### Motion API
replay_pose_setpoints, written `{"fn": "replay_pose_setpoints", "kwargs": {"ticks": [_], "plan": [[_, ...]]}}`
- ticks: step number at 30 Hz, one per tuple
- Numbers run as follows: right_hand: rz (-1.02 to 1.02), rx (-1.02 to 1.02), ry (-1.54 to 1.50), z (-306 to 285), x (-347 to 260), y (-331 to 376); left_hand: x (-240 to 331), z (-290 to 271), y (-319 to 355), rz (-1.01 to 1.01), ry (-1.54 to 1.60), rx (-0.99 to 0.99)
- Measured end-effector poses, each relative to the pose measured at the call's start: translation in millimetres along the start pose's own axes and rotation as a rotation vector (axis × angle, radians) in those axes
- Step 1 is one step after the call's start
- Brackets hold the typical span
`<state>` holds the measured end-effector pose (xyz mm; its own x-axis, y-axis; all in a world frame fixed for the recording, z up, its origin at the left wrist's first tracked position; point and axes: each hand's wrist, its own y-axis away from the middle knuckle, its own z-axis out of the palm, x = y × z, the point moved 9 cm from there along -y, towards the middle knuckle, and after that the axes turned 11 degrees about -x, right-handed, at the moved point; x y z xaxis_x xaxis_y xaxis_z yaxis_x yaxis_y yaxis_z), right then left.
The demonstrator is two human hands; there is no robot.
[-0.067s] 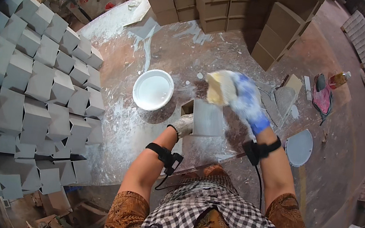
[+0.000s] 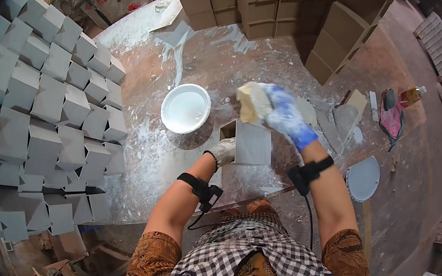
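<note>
My right hand (image 2: 278, 109), in a blue and white glove and slightly blurred, is closed round a yellow sponge (image 2: 247, 106). It hovers over the far edge of a box (image 2: 254, 144) coated in pale grey-white; I cannot tell if the sponge touches it. At the box's open left end is my left hand (image 2: 223, 152) in a whitish knitted glove, gripping the wall there; its fingertips are hidden by the box. A white bowl (image 2: 186, 109) with white liquid stands left of the box.
Pale coated boxes (image 2: 49, 97) are stacked at the left. Bare brown boxes (image 2: 265, 6) line the table's far side. To the right lie a greyish mesh sheet (image 2: 333, 125), a pink and black cloth item (image 2: 391, 114) and a round pale lid (image 2: 362, 179). White smears cover the table (image 2: 147, 79).
My right hand has moved left with the sponge, toward the bowl. The box in my left hand has shifted very slightly to the right.
</note>
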<state>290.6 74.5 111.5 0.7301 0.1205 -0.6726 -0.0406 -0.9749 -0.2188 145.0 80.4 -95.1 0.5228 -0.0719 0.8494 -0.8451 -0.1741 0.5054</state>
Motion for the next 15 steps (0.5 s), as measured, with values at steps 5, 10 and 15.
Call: {"fn": "replay_pose_setpoints", "kwargs": {"ticks": [5,10,15], "plan": [[-0.062,-0.169,-0.271,58.6,-4.3,3.7,-34.2,3.2,-13.6,0.108,0.654,-0.114],[0.103,-0.167,-1.04,104.6,-1.1,114.6,10.9,16.1,-6.4,0.0,0.348,-0.288],[0.241,-0.075,-1.223,34.6,-19.4,94.2,3.8,6.4,-11.1,0.0,0.009,-0.073]]}}
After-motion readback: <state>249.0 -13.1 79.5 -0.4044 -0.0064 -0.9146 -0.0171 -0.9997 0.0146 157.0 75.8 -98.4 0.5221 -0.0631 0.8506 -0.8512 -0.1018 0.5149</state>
